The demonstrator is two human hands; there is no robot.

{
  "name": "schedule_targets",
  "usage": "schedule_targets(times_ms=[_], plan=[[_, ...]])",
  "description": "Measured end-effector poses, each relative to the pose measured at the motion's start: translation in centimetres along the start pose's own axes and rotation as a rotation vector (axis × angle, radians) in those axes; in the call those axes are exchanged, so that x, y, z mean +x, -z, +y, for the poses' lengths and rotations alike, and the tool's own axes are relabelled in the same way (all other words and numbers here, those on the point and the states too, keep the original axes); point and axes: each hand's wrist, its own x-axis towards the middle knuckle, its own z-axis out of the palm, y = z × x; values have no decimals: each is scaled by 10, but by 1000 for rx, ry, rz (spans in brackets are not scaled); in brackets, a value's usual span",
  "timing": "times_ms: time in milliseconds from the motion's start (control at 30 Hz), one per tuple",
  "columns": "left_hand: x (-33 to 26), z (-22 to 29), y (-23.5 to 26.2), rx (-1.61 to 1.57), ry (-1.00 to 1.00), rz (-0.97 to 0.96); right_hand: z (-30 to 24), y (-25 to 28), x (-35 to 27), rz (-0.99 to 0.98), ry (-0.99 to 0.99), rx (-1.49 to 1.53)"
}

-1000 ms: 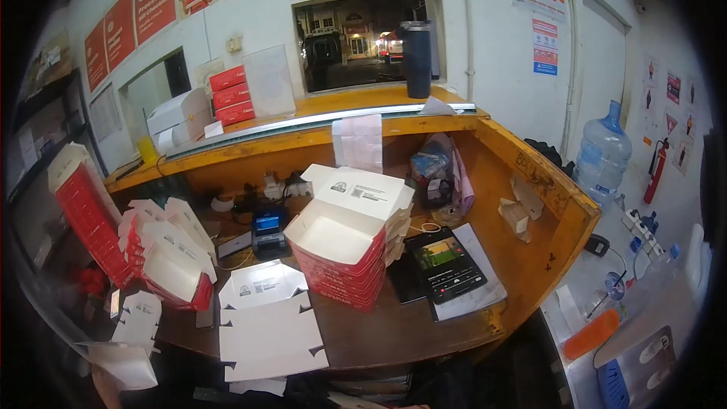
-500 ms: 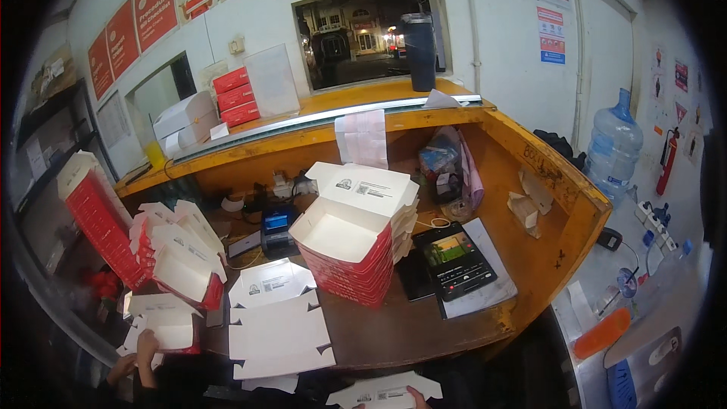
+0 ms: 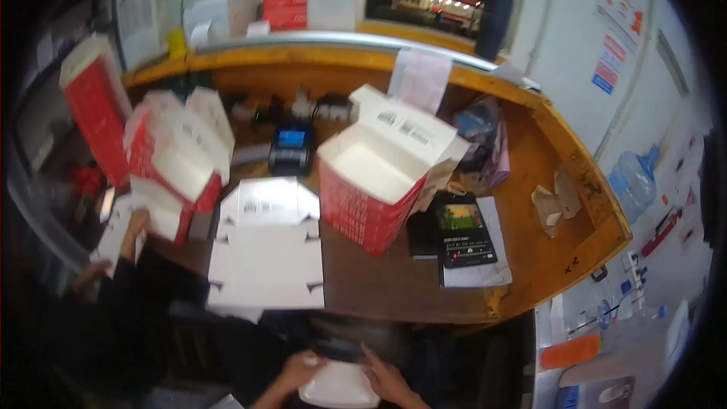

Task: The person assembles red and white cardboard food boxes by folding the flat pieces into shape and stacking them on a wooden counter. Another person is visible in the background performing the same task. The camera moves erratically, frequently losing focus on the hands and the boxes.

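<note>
Low in the head view, over my lap, a white cardboard box piece (image 3: 341, 386) lies between my two hands, blurred by motion. My left hand (image 3: 301, 369) grips its left edge. My right hand (image 3: 385, 380) holds its right side, the fingers reaching up along the rim. Just beyond, on the brown desk, lies a flat white box blank (image 3: 265, 261) with slotted edges. To its right stands a tall nested stack of red and white open boxes (image 3: 371, 204).
At the left, another person's hand (image 3: 138, 226) works on a box beside several folded boxes (image 3: 182, 151) and a leaning red stack (image 3: 95, 110). A tablet (image 3: 466, 231), a card terminal (image 3: 291, 148) and a yellow wooden counter edge (image 3: 591, 204) surround the desk. An orange item (image 3: 572, 352) lies at right.
The view has tipped down and shifted, so the desk sits higher. Both my hands now show on the cardboard, where before it was only partly in view with its printed flap up.
</note>
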Motion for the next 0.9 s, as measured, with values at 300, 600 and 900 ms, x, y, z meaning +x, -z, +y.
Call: schedule_targets(times_ms=[300, 600, 900], plan=[[-45, 60, 89, -314, 194, -132, -86, 2, -29, -123, 185, 325], [-91, 113, 157, -792, -164, -621, -182, 129, -18, 287, 920, 37], [-19, 305, 140, -48, -880, 108, -243, 275, 97, 673, 897, 103]])
